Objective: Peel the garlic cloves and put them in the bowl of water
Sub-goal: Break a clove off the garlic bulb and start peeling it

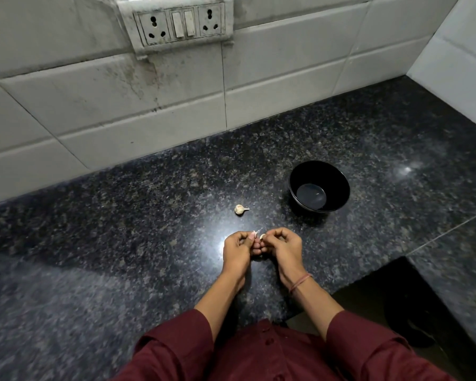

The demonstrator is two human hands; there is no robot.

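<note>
– Garlic first: where is it?
– One clove is held just above the counter, between the two hands. It is small and pale, and only its tip shows past the fingers.
– Left hand?
– The left hand has its fingers curled. Thumb and forefinger pinch a thin strip of skin that stands up from the clove.
– And the right?
– The right hand is curled too and grips the clove at the fingertips. The two hands touch at the fingers. A thread band circles the right wrist.
– Any more garlic about?
– Loose garlic lies on the counter just beyond the hands, with its thin tail pointing right. I cannot tell whether it is a small bulb or a single clove.
– Where is the bowl?
– The bowl is black and stands upright on the counter, further back and to the right of the hands. It is apart from the loose garlic. Shallow water covers its bottom.
– What lies behind all that?
– A tiled wall rises from the back of the counter, with a socket panel high on it. Maroon sleeves cover the arms down to mid-forearm.
</note>
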